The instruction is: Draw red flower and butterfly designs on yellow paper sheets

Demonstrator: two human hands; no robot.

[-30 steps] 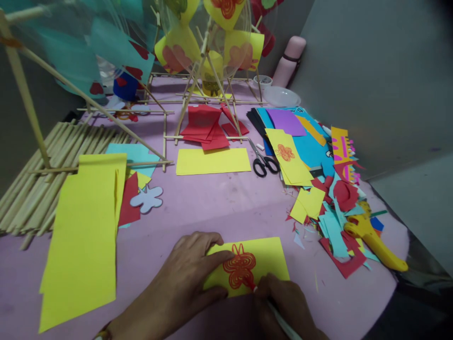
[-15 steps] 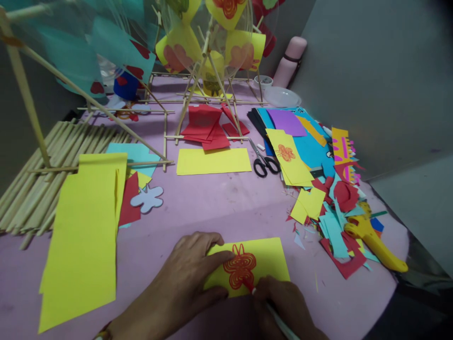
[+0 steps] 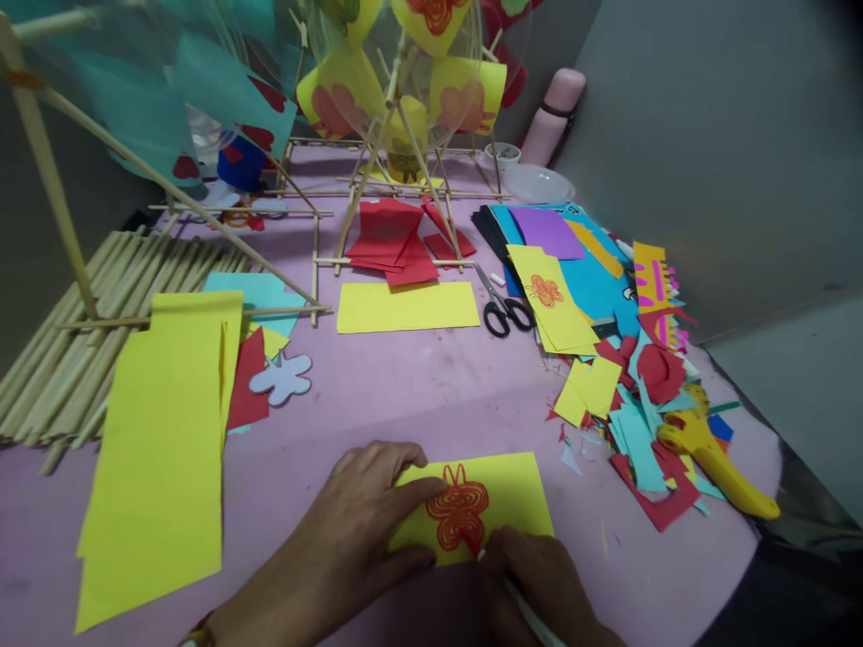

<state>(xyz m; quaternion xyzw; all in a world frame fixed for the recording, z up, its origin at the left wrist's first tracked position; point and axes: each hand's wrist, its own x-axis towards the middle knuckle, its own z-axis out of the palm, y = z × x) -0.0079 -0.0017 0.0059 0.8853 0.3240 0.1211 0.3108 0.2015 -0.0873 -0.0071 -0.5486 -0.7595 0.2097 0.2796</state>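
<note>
A small yellow paper (image 3: 512,494) lies on the pink table near the front edge, with a red butterfly drawing (image 3: 457,514) on it. My left hand (image 3: 364,521) rests flat on the paper's left end, fingers spread, pinning it down. My right hand (image 3: 539,584) is closed round a white pen (image 3: 529,611), its red tip touching the lower right of the drawing.
A long yellow sheet (image 3: 162,449) lies at left beside bamboo sticks (image 3: 81,341). Another yellow sheet (image 3: 406,306), black scissors (image 3: 502,310), red papers (image 3: 395,238) and a stick frame sit farther back. Paper scraps and a yellow glue gun (image 3: 715,463) fill the right side.
The pen tip has shifted slightly left along the bottom of the drawing. My left hand has stayed put.
</note>
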